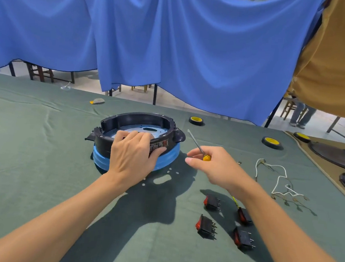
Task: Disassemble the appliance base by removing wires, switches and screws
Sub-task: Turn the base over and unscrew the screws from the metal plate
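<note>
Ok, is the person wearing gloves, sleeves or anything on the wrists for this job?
No. The left hand and the right hand are both bare, without gloves. The left forearm and the right forearm are uncovered down to the picture's edge, so no sleeves show. No watch, bracelet or ring is visible.

Under the left hand (132, 154), the base (131, 119) is black above and blue below, pale silver inside, its label (159, 145) printed red and white. The screwdriver (196, 144) in the right hand (216, 165) has a yellow handle and silver shaft. Nearer than that hand, the switches (206, 226) are black with red rockers. To its right lie white wires (280, 176) on green cloth (31, 150). Beyond it, the tapes (196, 120) are black with yellow cores.
</note>
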Demonstrator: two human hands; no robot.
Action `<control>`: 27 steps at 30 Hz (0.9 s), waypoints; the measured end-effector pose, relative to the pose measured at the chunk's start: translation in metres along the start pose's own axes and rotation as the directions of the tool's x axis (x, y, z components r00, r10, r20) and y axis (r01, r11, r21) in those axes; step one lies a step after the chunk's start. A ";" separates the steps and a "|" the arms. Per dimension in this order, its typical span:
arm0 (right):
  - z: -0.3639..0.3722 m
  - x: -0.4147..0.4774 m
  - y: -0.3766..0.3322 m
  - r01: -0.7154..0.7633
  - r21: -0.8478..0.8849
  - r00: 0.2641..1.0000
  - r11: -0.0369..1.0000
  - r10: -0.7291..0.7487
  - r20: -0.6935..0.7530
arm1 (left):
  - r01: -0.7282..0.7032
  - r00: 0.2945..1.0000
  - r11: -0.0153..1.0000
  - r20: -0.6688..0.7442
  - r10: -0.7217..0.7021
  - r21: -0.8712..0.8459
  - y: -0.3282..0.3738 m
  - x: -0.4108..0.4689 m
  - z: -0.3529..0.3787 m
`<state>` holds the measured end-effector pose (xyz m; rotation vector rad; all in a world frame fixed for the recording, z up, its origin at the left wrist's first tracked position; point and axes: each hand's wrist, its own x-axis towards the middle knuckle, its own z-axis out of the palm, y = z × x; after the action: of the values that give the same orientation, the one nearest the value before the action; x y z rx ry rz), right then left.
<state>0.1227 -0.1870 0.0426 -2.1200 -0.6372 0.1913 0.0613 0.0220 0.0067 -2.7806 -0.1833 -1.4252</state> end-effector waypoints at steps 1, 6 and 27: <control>0.004 0.005 -0.002 -0.036 0.067 0.999 0.997 0.038 -0.032 | 0.027 1.000 1.000 -0.006 -0.027 -0.016 0.001 0.006 -0.002; 0.009 0.025 -0.017 -0.202 0.404 0.969 0.892 0.242 -0.050 | 0.165 0.979 0.979 -0.104 -0.177 -0.117 0.016 0.035 -0.018; 0.032 0.044 -0.024 -0.348 0.589 0.923 0.730 0.377 0.078 | 0.613 0.503 -0.340 0.684 -0.529 -0.713 -0.012 0.084 -0.066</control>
<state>0.1396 -0.1303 0.0466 -1.5965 -0.0851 0.4917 0.0551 0.0381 0.1131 -4.1848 -1.5092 -2.2928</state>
